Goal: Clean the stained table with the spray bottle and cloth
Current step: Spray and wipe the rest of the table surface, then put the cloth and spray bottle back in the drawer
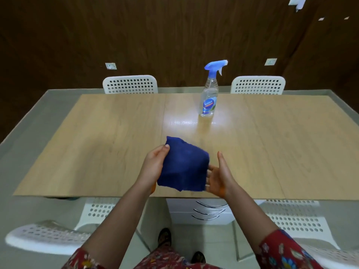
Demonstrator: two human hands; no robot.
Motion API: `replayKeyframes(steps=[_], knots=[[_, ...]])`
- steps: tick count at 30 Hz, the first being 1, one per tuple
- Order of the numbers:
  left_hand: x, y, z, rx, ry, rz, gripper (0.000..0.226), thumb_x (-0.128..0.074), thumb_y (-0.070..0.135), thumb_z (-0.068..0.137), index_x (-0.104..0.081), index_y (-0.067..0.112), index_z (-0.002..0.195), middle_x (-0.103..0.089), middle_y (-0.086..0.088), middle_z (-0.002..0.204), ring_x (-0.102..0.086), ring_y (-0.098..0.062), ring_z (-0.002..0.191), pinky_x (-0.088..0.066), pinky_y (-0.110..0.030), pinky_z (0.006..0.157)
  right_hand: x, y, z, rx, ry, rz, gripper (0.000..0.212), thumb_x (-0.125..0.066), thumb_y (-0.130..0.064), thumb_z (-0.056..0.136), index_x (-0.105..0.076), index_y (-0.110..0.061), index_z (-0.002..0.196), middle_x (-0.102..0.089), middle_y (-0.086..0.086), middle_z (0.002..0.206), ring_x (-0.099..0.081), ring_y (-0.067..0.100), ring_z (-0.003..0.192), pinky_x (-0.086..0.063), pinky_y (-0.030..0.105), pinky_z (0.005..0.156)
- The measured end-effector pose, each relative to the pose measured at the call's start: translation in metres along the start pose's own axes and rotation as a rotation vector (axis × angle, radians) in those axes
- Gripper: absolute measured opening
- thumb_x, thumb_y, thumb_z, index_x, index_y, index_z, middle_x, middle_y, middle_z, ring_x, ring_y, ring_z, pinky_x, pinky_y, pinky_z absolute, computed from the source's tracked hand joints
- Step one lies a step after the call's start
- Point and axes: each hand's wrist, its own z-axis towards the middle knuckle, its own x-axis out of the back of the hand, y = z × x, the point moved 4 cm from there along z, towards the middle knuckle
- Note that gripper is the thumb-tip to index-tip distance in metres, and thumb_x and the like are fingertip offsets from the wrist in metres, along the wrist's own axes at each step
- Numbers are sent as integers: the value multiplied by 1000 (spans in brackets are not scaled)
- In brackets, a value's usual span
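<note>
A dark blue cloth (184, 166) hangs folded above the near edge of the light wooden table (97, 142). My left hand (154, 164) grips its left side, thumb on top. My right hand (218, 175) is at the cloth's right edge with the palm turned inward and the fingers spread; they touch the cloth, partly hidden behind it. A clear spray bottle (209, 96) with a blue trigger head stands upright on the far middle of the table, well beyond both hands. A shiny patch (186, 122) lies on the tabletop in front of the bottle.
Two white perforated chairs (130, 84) (258, 85) stand behind the table's far edge. More white chairs (50, 235) (303, 226) flank me at the near side. A white drawer unit (202, 212) sits under the table. Dark wood wall behind.
</note>
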Motion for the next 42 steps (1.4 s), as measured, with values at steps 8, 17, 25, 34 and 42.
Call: replayKeyframes(steps=[8, 17, 25, 34, 42], knots=[[40, -34, 8, 206, 103, 63, 30, -35, 38, 104, -58, 26, 119, -65, 3, 115, -65, -20, 95, -52, -33, 64, -20, -17, -3, 395, 43, -352, 12, -62, -21, 92, -60, -25, 103, -69, -1, 105, -65, 14, 91, -50, 26, 72], [14, -91, -3, 394, 96, 33, 26, -58, 25, 95, -62, 10, 115, -69, -11, 108, -66, -21, 87, -52, -32, 67, -34, 43, -18, 221, -195, -611, 28, -39, -25, 104, -64, -14, 111, -70, 0, 102, -65, 13, 82, -52, 24, 71], [49, -110, -19, 359, 342, -98, 26, -43, 20, 103, -49, 19, 128, -59, -5, 120, -59, -24, 102, -46, -37, 80, 98, 107, 43, 132, 168, -1586, 41, -43, -24, 98, -45, -14, 139, -50, 6, 141, -48, 24, 127, -39, 32, 100], [63, -121, -39, 365, 365, -180, 31, -43, 20, 103, -46, 21, 134, -58, -2, 118, -58, -21, 99, -48, -37, 76, 83, 122, 77, 85, 173, -2084, 35, -44, -11, 91, -47, -11, 126, -59, 7, 125, -56, 24, 115, -39, 32, 92], [78, -148, -63, 437, 297, -134, 26, -44, 22, 102, -48, 25, 128, -59, 0, 119, -60, -14, 94, -50, -35, 71, 87, 173, 15, -122, 160, -2009, 34, -38, -10, 95, -53, -13, 125, -60, 6, 127, -57, 24, 116, -44, 32, 87]])
